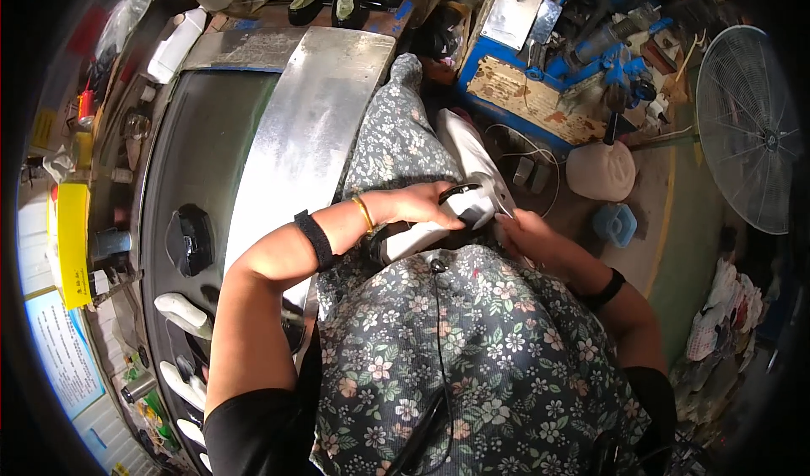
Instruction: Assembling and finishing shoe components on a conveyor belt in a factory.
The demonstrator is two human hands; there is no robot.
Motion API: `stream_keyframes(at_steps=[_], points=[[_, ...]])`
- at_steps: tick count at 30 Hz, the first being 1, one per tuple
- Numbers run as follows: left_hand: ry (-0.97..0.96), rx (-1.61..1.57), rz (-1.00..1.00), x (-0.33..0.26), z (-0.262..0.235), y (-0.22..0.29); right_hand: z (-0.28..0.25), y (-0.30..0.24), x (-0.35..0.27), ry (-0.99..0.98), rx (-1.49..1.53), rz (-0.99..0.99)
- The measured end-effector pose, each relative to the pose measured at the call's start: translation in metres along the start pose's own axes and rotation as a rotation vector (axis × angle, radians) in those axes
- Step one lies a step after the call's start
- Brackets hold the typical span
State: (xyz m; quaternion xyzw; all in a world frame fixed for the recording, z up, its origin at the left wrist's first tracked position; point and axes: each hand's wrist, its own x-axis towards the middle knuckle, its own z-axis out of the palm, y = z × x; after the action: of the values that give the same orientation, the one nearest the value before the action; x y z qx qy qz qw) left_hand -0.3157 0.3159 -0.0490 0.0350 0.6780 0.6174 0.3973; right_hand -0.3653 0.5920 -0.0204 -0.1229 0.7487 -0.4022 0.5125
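Over my lap, my left hand (426, 204) is closed round a white shoe last (413, 241) with black shoe material on it. A black curved edge shows by the fingertips. At the right side of the last, my right hand (525, 233) is closed on a thin, pale, shiny piece (504, 212), too small to name. Part of the last is hidden under the left fingers. A long white piece (469, 147) lies along my right leg, just beyond the hands. A dark floral apron (405, 324) covers my lap.
Left of me, a dark conveyor belt (215, 121) carries white shoe lasts (183, 316) and a black piece (191, 240). A metal plate (304, 113) runs beside my left leg. Right are a blue-framed machine (515, 88), a white jug (601, 172), a blue container (614, 224) and a fan (751, 130).
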Motion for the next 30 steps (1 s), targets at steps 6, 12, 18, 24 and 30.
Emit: stream_keyframes(at_steps=[6,12,18,24,30], points=[[0.017,-0.418,-0.095,-0.053,0.004,-0.009,-0.017,-0.105,0.028,0.015,-0.260,-0.255],[0.051,0.144,0.130,-0.023,0.014,-0.029,0.094,-0.205,0.186,0.235,-0.642,-0.626],[0.096,-0.059,0.279,-0.120,0.025,-0.037,0.104,-0.193,0.212,0.003,-0.753,-1.061],[0.810,0.230,0.198,-0.141,0.055,-0.058,0.003,-0.039,0.146,-0.024,-0.574,-0.530],[1.126,-0.541,0.642,-0.061,-0.020,-0.038,0.020,-0.062,0.091,0.024,0.104,-0.361]])
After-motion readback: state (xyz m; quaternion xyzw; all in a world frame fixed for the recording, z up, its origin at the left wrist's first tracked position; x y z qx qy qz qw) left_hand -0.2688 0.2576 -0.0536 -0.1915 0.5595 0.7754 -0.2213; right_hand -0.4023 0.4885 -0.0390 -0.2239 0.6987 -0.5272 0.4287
